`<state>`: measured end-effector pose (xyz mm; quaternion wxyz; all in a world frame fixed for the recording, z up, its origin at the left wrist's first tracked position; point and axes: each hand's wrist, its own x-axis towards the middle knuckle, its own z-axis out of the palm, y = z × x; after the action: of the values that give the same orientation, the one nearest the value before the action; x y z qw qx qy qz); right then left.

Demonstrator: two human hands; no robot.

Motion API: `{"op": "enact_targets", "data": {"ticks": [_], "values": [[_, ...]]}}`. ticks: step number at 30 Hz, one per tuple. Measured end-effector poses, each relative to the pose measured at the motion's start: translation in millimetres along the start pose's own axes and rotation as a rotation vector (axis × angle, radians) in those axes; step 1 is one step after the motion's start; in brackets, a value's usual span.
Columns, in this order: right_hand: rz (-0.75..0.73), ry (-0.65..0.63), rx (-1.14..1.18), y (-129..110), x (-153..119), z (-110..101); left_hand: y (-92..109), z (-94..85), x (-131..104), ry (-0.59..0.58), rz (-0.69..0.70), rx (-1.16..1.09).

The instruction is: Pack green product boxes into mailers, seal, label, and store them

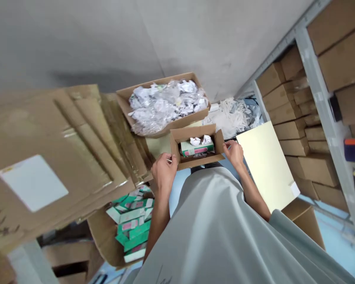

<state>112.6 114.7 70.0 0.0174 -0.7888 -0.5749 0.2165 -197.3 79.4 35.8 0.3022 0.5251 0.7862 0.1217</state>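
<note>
A small open cardboard box [201,161] is in front of my body, its flaps up. Inside it lies a green and white packet [197,150] with a pink mark, and two crumpled white paper balls [206,139] rest on top. My left hand [165,172] is closed on the box's left edge, thumb and fingers pinched at the near corner. On the opposite side, my right hand [234,153] pinches the right edge of the same box. More crumpled paper shows under the packet, partly hidden by the near wall.
Behind is a larger carton [185,122] of crumpled paper and clear plastic. Flattened cardboard [85,138] is stacked at left, above a carton [105,236] of green and white packets. A cream panel [266,165] and shelves of brown boxes [288,126] are at right.
</note>
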Motion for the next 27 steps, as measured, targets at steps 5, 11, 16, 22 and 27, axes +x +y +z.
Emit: {"op": "enact_targets", "data": {"ticks": [5,11,16,22,27], "values": [[0.305,0.131,0.090,81,-63,-24,48,33.4,5,-0.213,0.181,-0.005],[0.547,0.309,0.234,182,-122,-39,135,102.3,-16,-0.355,0.435,0.021],[0.672,0.428,0.387,271,-154,-39,220,167.9,-55,-0.391,0.647,0.064],[0.811,0.585,0.540,371,-181,-32,307,251.0,-95,-0.486,0.819,0.130],[0.895,0.691,0.611,418,-190,-26,356,303.3,-112,-0.548,0.968,0.187]]}}
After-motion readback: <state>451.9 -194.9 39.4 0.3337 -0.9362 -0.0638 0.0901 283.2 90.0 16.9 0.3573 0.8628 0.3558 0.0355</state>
